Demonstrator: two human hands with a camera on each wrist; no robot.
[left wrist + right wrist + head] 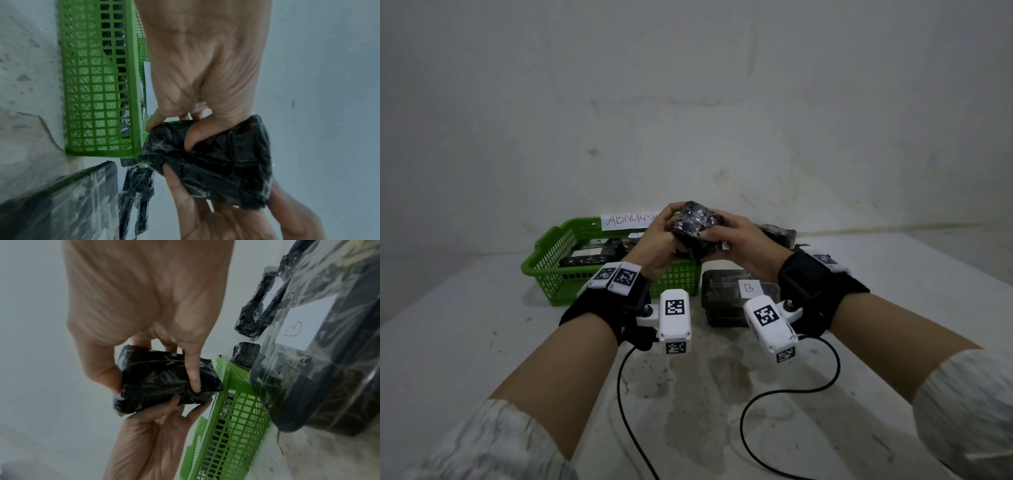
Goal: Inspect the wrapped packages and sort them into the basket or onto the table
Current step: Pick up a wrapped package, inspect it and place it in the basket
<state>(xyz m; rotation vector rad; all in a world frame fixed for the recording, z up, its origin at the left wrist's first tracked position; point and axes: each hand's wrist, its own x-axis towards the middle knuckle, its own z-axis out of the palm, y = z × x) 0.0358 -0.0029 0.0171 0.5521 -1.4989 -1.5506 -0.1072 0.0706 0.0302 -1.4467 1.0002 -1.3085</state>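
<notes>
Both hands hold one small package [697, 222] wrapped in black plastic and clear film, lifted above the right end of the green basket [551, 246]. My left hand [659, 236] grips its left side, thumb on the near face [191, 138] and fingers behind. From the right, my right hand [736, 240] grips the package [160, 381], its index finger [193, 369] pressed across the face. The package's far side is hidden.
The basket [92, 97] holds several wrapped packages [592, 253] and bears a paper sign reading "ABNORMAL" [630, 219]. On the table right of it lies a large package labelled B [726, 284], with smaller ones [779, 234] behind. Black cables [791, 394] trail over the stained tabletop [482, 342].
</notes>
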